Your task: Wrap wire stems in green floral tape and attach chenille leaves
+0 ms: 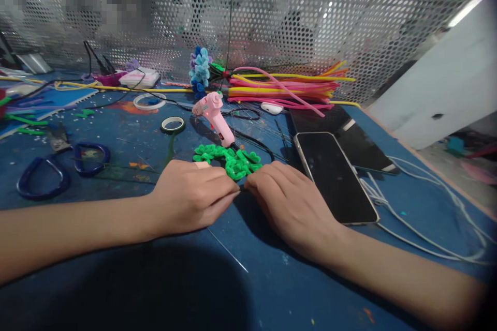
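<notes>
Green fuzzy loops [237,164], shaped like small leaves or petals, lie on the blue table just beyond both hands. My left hand [196,192] is closed in a pinch, its fingertips at the near edge of the green piece. Facing it, my right hand [289,204] is also closed, fingertips pressed together. A short dark bit shows between the two sets of fingertips; what each hand holds is too hidden to name. Behind the green loops a pink glue gun [218,121] rests with its nozzle toward the left.
Blue-handled scissors [43,178] and a green tape roll [173,124] lie left. A phone [336,176] and white cable [427,240] are at right. Coloured pipe cleaners [287,88] and blue fuzzy flowers [200,70] lie before a perforated metal panel [310,15].
</notes>
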`<state>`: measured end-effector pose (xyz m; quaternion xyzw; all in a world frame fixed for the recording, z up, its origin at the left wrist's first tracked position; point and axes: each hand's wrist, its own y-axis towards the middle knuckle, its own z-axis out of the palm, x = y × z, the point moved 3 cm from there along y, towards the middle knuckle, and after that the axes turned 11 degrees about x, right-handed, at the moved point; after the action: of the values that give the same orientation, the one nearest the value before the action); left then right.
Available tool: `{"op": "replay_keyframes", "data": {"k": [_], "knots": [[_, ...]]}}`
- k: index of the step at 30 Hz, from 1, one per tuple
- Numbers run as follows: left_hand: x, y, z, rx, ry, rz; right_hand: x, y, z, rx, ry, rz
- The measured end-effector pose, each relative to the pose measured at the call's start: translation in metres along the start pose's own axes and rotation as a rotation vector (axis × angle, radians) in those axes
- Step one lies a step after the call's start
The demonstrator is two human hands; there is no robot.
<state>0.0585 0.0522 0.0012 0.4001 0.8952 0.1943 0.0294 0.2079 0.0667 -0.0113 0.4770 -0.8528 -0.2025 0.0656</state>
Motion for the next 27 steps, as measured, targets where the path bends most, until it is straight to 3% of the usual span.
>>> {"op": "replay_keyframes", "data": {"k": [11, 17, 27], "knots": [[0.001, -0.001, 0.002, 0.004, -0.143, -0.07, 0.0, 0.0, -0.001, -0.011, 0.029, -0.041], [0.003, -0.001, 0.001, -0.009, -0.275, -0.131, 0.006, 0.0, -0.012, -0.126, -0.201, -0.216], [0.004, 0.0, 0.003, 0.025, -0.247, -0.078, 0.007, 0.001, -0.014, -0.144, -0.254, -0.245]]}}
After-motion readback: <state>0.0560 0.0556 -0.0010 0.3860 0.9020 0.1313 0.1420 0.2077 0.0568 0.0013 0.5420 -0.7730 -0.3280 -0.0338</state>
